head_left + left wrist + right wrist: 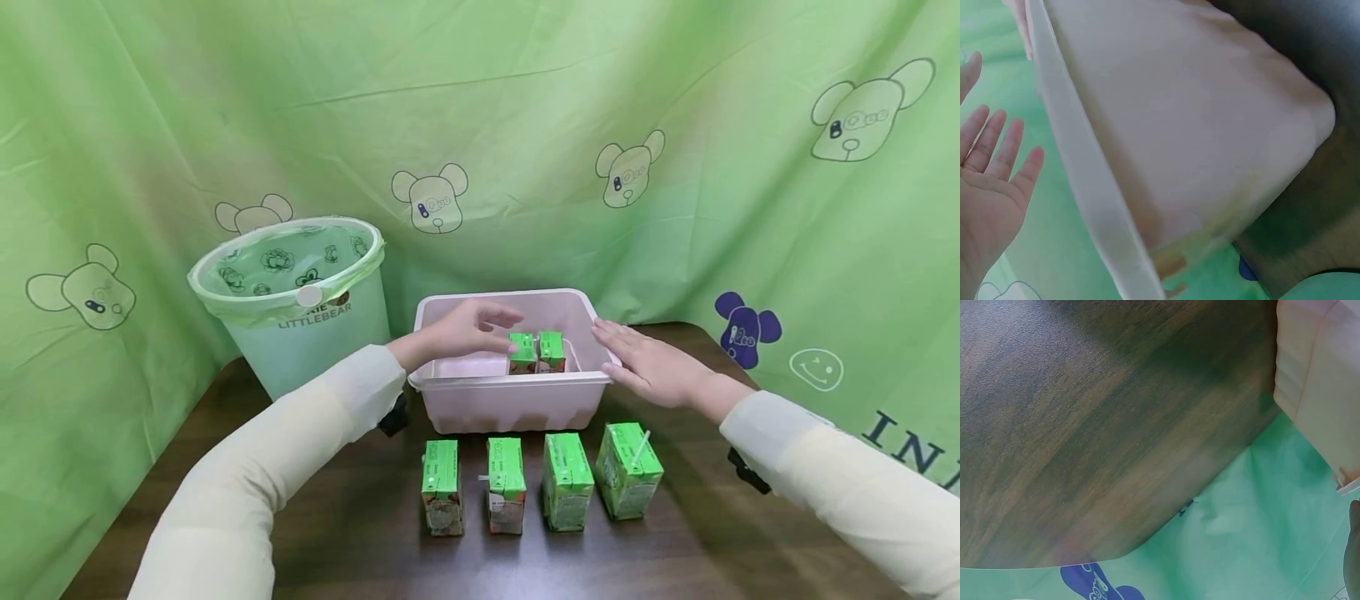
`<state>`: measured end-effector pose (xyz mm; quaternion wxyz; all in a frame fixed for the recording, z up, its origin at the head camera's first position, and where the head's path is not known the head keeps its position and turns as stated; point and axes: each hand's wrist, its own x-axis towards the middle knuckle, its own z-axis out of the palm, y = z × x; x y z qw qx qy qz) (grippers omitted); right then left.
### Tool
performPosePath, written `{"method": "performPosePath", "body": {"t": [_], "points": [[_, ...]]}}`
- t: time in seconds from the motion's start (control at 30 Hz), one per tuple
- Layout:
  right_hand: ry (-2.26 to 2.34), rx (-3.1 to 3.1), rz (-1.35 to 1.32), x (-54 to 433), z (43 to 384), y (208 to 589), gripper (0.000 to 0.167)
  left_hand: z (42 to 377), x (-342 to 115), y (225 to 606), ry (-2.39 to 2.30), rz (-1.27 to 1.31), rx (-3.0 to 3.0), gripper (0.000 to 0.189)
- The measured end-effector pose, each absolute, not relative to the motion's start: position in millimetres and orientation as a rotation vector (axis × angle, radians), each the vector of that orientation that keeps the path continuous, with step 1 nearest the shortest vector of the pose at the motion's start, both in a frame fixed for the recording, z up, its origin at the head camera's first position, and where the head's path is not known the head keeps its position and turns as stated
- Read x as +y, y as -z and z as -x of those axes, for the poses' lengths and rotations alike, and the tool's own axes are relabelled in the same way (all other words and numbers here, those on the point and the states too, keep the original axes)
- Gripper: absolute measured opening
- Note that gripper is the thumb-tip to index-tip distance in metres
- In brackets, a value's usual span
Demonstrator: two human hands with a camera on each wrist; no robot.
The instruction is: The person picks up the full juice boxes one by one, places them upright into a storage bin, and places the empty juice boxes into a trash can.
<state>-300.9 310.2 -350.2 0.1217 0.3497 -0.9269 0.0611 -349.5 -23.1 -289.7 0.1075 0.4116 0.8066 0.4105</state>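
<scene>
A pale pink plastic bin [510, 406] stands at the middle of the table. Inside it, toward the front right, are two green-topped juice boxes [522, 350]. My left hand [468, 327] hovers over the bin's left part, its fingertips near those boxes; the left wrist view shows the same hand [991, 187] with fingers spread and nothing held. On the bin's right rim rests my right hand [660, 367], fingers straight. Several more juice boxes [567, 483] stand upright in a row before the bin. The rightmost juice box [628, 471] has a straw sticking up.
Behind the left arm is a mint trash can [322, 350] lined with a green bag. A green curtain [525, 100] with bear prints hangs behind and beside the dark wooden table [360, 517].
</scene>
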Motion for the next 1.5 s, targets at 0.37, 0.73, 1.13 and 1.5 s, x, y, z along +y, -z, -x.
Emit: {"method": "performPosePath", "body": {"t": [0.37,0.73,1.13,1.5], "points": [[-0.186,-2.697,-1.031,309,301,350,0.058,322,-53,300,-1.379,-1.317,2.318,0.051],[-0.203,-2.696,-1.023,309,299,351,0.058,294,-87,309,-1.555,-1.279,2.34,0.051],[-0.217,-2.711,-1.008,309,300,352,0.059,263,-111,333,-1.695,-1.427,2.127,0.051],[-0.224,-2.703,-0.998,311,301,356,0.059,252,-125,366,-1.504,-1.455,2.203,0.06]]}}
